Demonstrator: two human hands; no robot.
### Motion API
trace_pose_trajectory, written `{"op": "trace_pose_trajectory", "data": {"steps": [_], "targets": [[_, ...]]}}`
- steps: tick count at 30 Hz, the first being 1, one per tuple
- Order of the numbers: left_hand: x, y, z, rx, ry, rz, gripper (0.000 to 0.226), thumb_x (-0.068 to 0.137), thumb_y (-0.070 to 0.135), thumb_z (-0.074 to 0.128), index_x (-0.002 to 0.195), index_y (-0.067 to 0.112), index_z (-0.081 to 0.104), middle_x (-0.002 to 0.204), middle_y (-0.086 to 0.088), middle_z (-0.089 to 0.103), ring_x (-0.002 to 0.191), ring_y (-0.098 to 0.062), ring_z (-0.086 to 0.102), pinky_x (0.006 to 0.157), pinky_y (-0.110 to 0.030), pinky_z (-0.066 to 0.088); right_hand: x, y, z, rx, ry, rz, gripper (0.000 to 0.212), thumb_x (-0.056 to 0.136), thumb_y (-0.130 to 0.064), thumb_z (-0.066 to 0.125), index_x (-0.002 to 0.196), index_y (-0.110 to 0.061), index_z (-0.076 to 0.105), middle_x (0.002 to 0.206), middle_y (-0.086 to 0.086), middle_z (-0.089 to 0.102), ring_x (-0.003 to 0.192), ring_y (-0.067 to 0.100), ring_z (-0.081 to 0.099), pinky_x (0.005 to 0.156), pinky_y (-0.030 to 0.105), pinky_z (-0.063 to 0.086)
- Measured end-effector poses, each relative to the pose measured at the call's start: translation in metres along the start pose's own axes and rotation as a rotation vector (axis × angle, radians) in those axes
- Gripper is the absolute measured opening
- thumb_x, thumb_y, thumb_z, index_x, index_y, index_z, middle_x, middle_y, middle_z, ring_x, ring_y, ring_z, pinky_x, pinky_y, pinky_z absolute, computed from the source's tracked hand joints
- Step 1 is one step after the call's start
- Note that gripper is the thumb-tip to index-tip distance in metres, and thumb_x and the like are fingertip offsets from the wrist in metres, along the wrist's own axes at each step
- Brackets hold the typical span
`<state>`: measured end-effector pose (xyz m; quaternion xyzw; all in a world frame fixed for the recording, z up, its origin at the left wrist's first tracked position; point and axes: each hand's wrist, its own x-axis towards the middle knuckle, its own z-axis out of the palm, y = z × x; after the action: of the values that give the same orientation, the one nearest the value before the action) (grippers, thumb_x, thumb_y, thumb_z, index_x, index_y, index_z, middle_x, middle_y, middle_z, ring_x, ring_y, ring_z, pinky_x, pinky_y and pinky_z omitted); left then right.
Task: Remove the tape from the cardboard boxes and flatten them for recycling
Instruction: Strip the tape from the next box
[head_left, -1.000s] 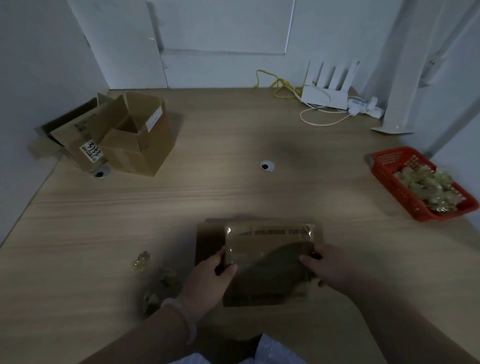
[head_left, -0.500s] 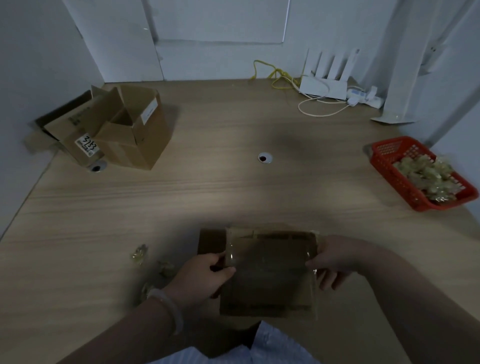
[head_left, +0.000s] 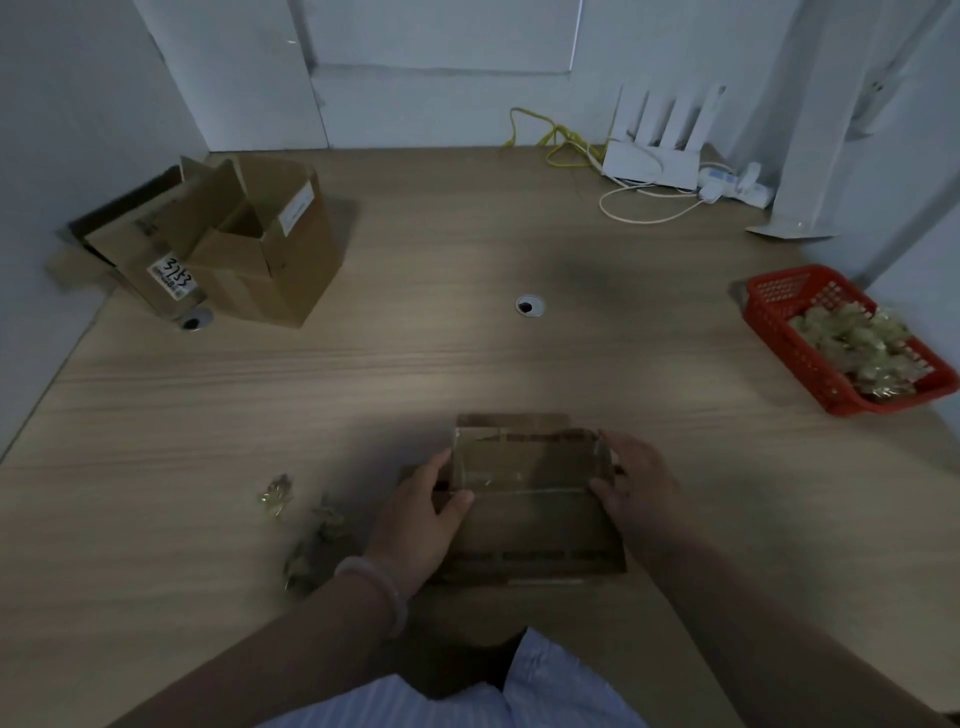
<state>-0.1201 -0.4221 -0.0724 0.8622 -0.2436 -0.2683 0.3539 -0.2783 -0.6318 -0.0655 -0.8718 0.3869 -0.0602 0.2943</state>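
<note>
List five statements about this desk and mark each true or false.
1. The left hand and right hand both hold the taped box. True.
2. The red basket is empty. False: it holds crumpled yellowish wads.
3. An open box stands at the table's far left. True.
4. The router sits beside the open box. False: it stands at the far right, by the wall.
5. The bracelet is on the right wrist. False: it is on the left.
</note>
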Motion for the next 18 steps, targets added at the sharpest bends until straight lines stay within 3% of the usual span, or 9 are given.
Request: {"op": "trace_pose_trajectory", "data": {"steps": [2,4,6,9,13,16,18], "targets": [[-0.003,0.000,0.002,0.001,0.023,0.056,0.060,0.091,0.039,0.058,0.145,0.033,0.032,0.136,0.001,0.051,0.121,-0.015,0.049,0.099,-0.028,0.039,-0.003,-0.007,0.002,-0.187,0.004,-0.105,0.057,0.087,-0.020,0.063,0.141,-0.024,0.045,0.151,0.007,0.036,0.136,0.025,0.036,0.111,0.034,0.029],[-0.002,0.001,0.003,0.027,0.029,0.089,0.061,0.093,0.038,0.056,0.146,0.037,0.027,0.135,0.002,0.050,0.121,-0.015,0.047,0.096,-0.023,0.034,-0.011,-0.015,0.008,-0.292,0.051,-0.253,0.052,0.085,-0.022,0.066,0.135,-0.019,0.055,0.149,0.012,0.040,0.136,0.031,0.039,0.111,0.042,0.032],[0.002,0.003,0.004,0.032,0.028,0.062,0.061,0.093,0.038,0.054,0.146,0.041,0.025,0.139,0.003,0.048,0.124,-0.016,0.045,0.098,-0.024,0.034,-0.022,-0.022,0.019,-0.396,0.044,-0.381,0.059,0.084,-0.045,0.059,0.136,-0.018,0.054,0.148,0.011,0.041,0.138,0.032,0.037,0.112,0.049,0.031],[0.006,0.007,0.005,0.032,0.011,0.004,0.058,0.095,0.038,0.051,0.146,0.042,0.024,0.143,0.004,0.045,0.129,-0.018,0.043,0.104,-0.030,0.033,-0.032,-0.026,0.030,-0.508,-0.029,-0.425,0.081,0.084,-0.072,0.033,0.146,-0.019,0.039,0.154,0.006,0.030,0.143,0.025,0.026,0.113,0.048,0.017],[0.002,0.003,-0.002,-0.073,-0.010,-0.117,0.048,0.097,0.037,0.049,0.142,0.022,0.042,0.138,-0.004,0.050,0.126,-0.021,0.047,0.105,-0.033,0.039,-0.021,-0.027,0.028,-0.561,-0.082,-0.412,0.085,0.086,-0.074,0.018,0.149,-0.019,0.032,0.156,0.005,0.025,0.145,0.023,0.020,0.114,0.044,0.009],[-0.019,-0.007,0.000,-0.275,-0.066,-0.205,0.023,0.096,0.030,0.053,0.112,0.016,0.063,0.110,-0.007,0.064,0.096,-0.013,0.062,0.072,-0.020,0.052,-0.011,-0.027,0.028,-0.545,-0.105,-0.407,0.083,0.084,-0.073,0.012,0.152,-0.025,0.020,0.160,0.000,0.009,0.148,0.019,0.005,0.119,0.041,-0.001],[-0.036,-0.012,0.004,-0.494,-0.090,-0.297,0.014,0.094,0.020,0.057,0.104,0.016,0.065,0.096,-0.005,0.067,0.086,-0.012,0.063,0.061,-0.021,0.053,-0.009,-0.032,0.030,-0.527,-0.126,-0.433,0.073,0.088,-0.066,0.017,0.151,-0.030,0.018,0.161,-0.002,0.009,0.148,0.017,0.002,0.120,0.040,-0.001]]}}
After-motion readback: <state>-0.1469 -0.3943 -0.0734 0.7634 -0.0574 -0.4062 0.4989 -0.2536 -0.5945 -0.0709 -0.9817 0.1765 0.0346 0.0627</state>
